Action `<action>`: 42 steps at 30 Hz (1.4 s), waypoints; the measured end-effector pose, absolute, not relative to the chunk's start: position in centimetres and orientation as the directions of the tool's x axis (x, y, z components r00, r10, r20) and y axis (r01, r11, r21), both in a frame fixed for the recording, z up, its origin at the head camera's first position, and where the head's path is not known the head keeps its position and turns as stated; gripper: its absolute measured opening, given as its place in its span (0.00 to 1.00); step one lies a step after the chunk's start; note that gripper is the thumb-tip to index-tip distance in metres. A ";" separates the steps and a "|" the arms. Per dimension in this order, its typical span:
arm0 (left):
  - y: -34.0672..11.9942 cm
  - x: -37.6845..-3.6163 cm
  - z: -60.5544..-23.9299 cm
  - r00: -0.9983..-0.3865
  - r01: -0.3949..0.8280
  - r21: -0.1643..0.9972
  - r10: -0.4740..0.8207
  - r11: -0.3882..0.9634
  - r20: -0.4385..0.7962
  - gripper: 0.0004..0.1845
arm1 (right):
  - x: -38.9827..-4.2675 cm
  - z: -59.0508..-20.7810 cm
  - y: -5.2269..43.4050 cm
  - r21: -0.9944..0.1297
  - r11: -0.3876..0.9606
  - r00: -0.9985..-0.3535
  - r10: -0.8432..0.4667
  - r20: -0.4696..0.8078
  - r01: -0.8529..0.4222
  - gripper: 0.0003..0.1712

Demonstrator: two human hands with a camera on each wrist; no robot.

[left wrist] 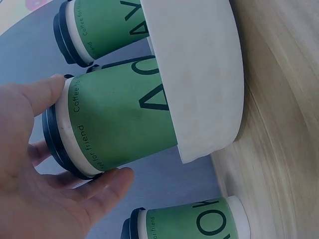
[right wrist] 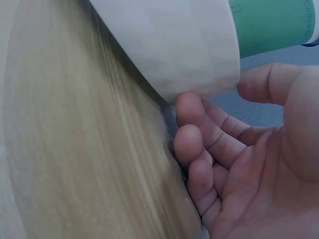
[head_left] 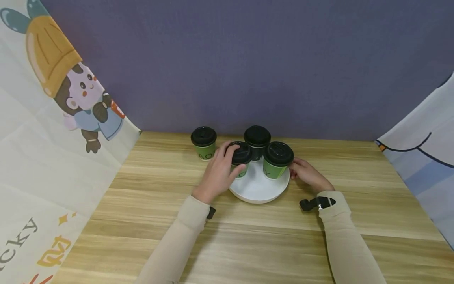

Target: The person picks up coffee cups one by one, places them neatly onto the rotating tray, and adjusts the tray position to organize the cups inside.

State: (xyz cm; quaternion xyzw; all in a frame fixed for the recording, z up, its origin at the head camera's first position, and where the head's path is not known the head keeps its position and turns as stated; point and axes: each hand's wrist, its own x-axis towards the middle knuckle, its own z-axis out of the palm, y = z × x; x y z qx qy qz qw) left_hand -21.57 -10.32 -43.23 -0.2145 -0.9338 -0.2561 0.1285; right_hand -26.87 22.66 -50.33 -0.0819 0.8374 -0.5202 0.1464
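A white round plate (head_left: pixel 258 192) lies on the wooden table and carries three green paper cups with black lids. My left hand (head_left: pixel 219 172) curls round the front left cup (head_left: pixel 241 157), thumb and fingers (left wrist: pixel 102 188) against its upper wall (left wrist: pixel 119 117) near the lid. The right cup (head_left: pixel 278 159) and the back cup (head_left: pixel 257 141) stand untouched. My right hand (head_left: pixel 307 174) sits at the plate's right edge. Its curled fingertips (right wrist: pixel 192 107) touch the rim (right wrist: pixel 174 50) from below, while the thumb (right wrist: pixel 271 82) hovers just above.
Another green cup (head_left: pixel 203 142) stands off the plate at the back left, also low in the left wrist view (left wrist: pixel 197 225). Printed cloth sheets hang on both sides, and a purple wall closes the far edge. Bare wood (head_left: pixel 248 244) stretches toward me.
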 end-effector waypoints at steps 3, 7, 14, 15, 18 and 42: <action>-10.2 -21.6 -43.4 -0.872 0.470 0.421 0.334 0.776 0.358 0.35 | -26.8 -50.3 22.8 -0.898 0.439 -0.941 -0.293 -0.169 0.024 0.11; -10.1 -21.7 -43.6 -0.867 0.475 0.414 0.334 0.776 0.369 0.34 | -26.7 -50.5 23.0 -0.903 0.427 -0.938 -0.296 -0.184 0.042 0.09; -9.8 -21.8 -43.8 -0.878 0.459 0.423 0.327 0.781 0.349 0.35 | -26.6 -50.8 23.0 -0.896 0.442 -0.943 -0.278 -0.181 0.041 0.12; -9.8 -21.8 -43.9 -0.880 0.455 0.427 0.323 0.781 0.347 0.35 | -26.6 -50.9 23.0 -0.894 0.448 -0.944 -0.283 -0.172 0.028 0.13; -9.7 -21.8 -44.0 -0.884 0.448 0.438 0.314 0.780 0.346 0.35 | -26.5 -51.0 23.0 -0.891 0.455 -0.947 -0.280 -0.160 0.016 0.14; -9.5 -22.4 -44.1 -0.887 0.417 0.442 0.250 0.794 0.388 0.42 | -27.0 -50.7 23.4 -0.895 0.445 -0.945 -0.282 -0.167 0.025 0.13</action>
